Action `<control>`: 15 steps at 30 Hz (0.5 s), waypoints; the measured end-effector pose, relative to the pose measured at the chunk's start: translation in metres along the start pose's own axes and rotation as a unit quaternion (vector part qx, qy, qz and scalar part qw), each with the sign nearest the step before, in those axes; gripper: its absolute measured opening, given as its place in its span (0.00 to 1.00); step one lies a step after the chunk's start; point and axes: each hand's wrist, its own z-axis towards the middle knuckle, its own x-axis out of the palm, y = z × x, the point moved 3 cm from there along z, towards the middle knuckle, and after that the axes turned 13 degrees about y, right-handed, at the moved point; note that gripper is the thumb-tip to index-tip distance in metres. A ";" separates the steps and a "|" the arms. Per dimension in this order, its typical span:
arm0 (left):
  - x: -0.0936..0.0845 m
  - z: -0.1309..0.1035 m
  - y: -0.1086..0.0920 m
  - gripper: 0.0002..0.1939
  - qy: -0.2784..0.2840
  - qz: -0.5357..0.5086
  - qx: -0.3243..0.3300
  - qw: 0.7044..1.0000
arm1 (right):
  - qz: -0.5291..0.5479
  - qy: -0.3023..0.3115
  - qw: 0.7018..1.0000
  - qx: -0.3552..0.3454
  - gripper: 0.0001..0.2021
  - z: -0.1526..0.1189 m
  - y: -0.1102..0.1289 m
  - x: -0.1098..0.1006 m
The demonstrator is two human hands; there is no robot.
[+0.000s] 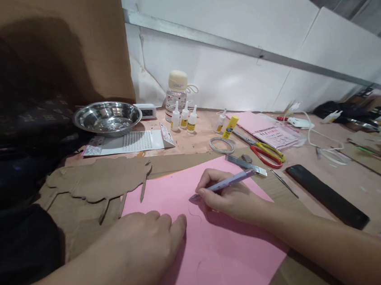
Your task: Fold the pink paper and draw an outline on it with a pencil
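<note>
A sheet of pink paper [236, 255] lies on brown cardboard, with faint curved pen lines on it. My right hand [221, 196] grips a pale purple pen [230, 181], its tip at the paper near the upper end of a wavy line. On the left part of the sheet rests my left hand [146, 238], back up, fingers curled under and thumb pointing outward; nothing shows in it. Just beyond it lies a cut cardboard shape [102, 181] with thin leg-like strips. A box cutter [245, 165] touches the sheet's far right edge.
Behind stand a steel bowl [108, 117], a desk calendar [132, 142], a lidded bottle [177, 82], several small glue bottles [191, 120] and a yellow glue stick [230, 127]. Rightward are a tape ring [221, 145], scissors [263, 153], tweezers [284, 182] and a black phone [327, 196].
</note>
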 end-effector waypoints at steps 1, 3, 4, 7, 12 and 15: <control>-0.001 0.000 0.000 0.15 -0.002 -0.005 0.001 1.000 | -0.004 0.002 1.000 -0.001 0.09 0.000 0.000 0.000; -0.003 0.000 0.000 0.15 0.003 -0.006 0.002 1.000 | -0.012 -0.005 1.000 0.004 0.10 0.000 -0.001 0.000; -0.003 0.000 0.000 0.15 0.008 -0.005 0.003 1.000 | -0.016 -0.013 1.000 0.007 0.10 0.000 -0.001 -0.001; 0.000 0.001 0.000 0.18 0.018 0.006 0.003 1.000 | -0.018 -0.033 0.999 0.010 0.10 0.000 -0.001 -0.001; 0.005 0.001 0.000 0.21 0.011 0.010 0.004 1.000 | -0.019 -0.043 0.999 0.008 0.11 0.000 -0.001 -0.001; 0.002 0.000 0.000 0.19 0.005 -0.002 0.009 1.000 | -0.009 -0.028 1.000 0.007 0.10 0.000 -0.001 -0.001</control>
